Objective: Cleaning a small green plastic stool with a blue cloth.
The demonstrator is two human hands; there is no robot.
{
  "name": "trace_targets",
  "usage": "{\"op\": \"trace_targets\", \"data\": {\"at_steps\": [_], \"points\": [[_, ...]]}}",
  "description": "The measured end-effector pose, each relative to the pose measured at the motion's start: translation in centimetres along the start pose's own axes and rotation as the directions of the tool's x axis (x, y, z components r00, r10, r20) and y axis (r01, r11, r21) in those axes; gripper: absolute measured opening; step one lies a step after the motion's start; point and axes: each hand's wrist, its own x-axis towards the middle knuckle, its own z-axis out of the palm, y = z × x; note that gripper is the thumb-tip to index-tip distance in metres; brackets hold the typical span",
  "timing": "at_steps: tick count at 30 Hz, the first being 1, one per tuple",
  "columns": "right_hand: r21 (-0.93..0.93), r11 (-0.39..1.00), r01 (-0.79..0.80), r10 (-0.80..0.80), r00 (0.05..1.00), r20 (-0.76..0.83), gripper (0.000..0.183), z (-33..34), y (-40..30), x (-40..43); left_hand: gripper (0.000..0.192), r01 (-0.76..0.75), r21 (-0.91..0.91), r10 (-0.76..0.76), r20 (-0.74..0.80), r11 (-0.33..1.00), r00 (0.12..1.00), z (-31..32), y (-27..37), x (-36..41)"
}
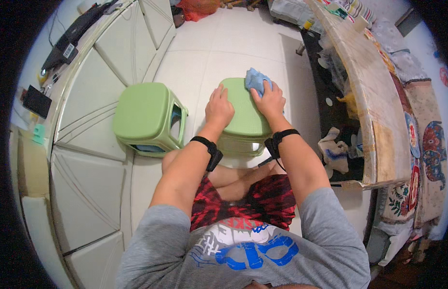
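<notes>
A light green plastic stool stands upright on the floor in front of my crossed legs. My right hand presses a crumpled blue cloth onto the far right corner of its seat, and part of the cloth hangs past the far edge. On the left edge of the same seat rests my left hand, with its fingers pointing away from me and no object visible in it. Both wrists carry black straps with small modules.
A second green stool stands to the left, close against white cabinet doors. At right is a low table with a plastic-covered top; a pale cloth lies on its dark lower shelf. Pale tiles cover the floor.
</notes>
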Motion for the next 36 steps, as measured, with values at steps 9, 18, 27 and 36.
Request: {"op": "trace_targets", "data": {"at_steps": [9, 18, 27, 36], "points": [[0.040, 0.976, -0.214, 0.211, 0.975, 0.066, 0.063, -0.9, 0.8, -0.3, 0.046, -0.004, 0.044, 0.004, 0.006, 0.999, 1.000, -0.2, 0.6, 0.1], [0.083, 0.987, -0.136, 0.136, 0.991, 0.006, 0.060, -2.1, 1.0, -4.5, 0.045, -0.002, 0.066, 0.002, 0.011, 0.998, 1.000, -0.2, 0.6, 0.2], [0.171, 0.979, -0.115, 0.123, 0.992, -0.039, 0.058, -3.2, 1.2, -8.9, 0.048, 0.030, 0.095, -0.038, 0.077, 0.995, 0.996, -0.6, 0.9, 0.4], [0.359, 0.909, -0.210, 0.183, 0.977, 0.107, 0.069, -3.8, 1.7, -11.3, 0.046, -0.026, 0.113, 0.020, 0.046, 0.993, 0.999, -0.3, 0.3, 0.3]]}}
